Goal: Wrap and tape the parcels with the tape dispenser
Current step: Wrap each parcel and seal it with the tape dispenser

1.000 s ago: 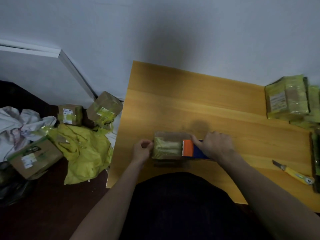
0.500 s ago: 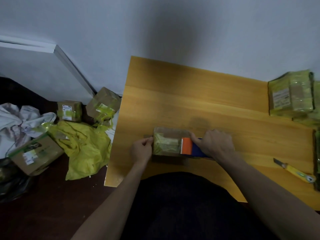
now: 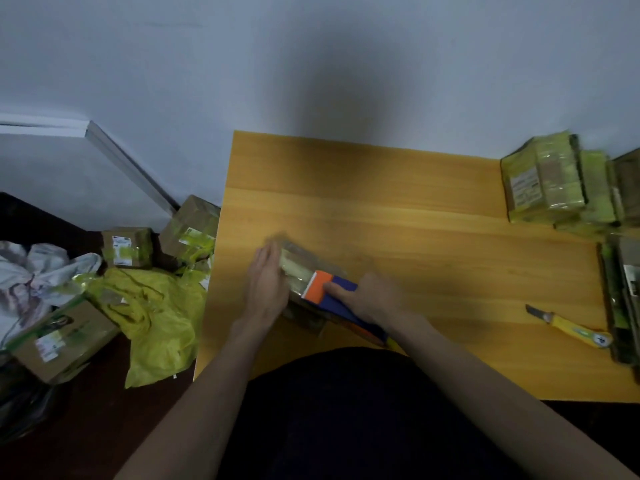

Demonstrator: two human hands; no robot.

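A small brown parcel point(image 3: 297, 265) with yellow-green tape across its top sits tilted on the wooden table point(image 3: 398, 216), near the front left. My left hand point(image 3: 266, 287) lies flat against the parcel's left side, fingers stretched out. My right hand point(image 3: 372, 297) grips the orange and blue tape dispenser point(image 3: 323, 289), whose orange head presses on the parcel's right part. The parcel and left hand are blurred by motion.
Several taped parcels point(image 3: 543, 183) are stacked at the table's right edge. A yellow utility knife point(image 3: 571, 328) lies at the front right. On the floor to the left are taped boxes point(image 3: 126, 245), a yellow plastic bag point(image 3: 156, 317) and white cloth point(image 3: 31, 275).
The parcel has turned from square-on to a diagonal. My left hand went from pinching its left end to lying flat along it. The dispenser swung round with my right hand.
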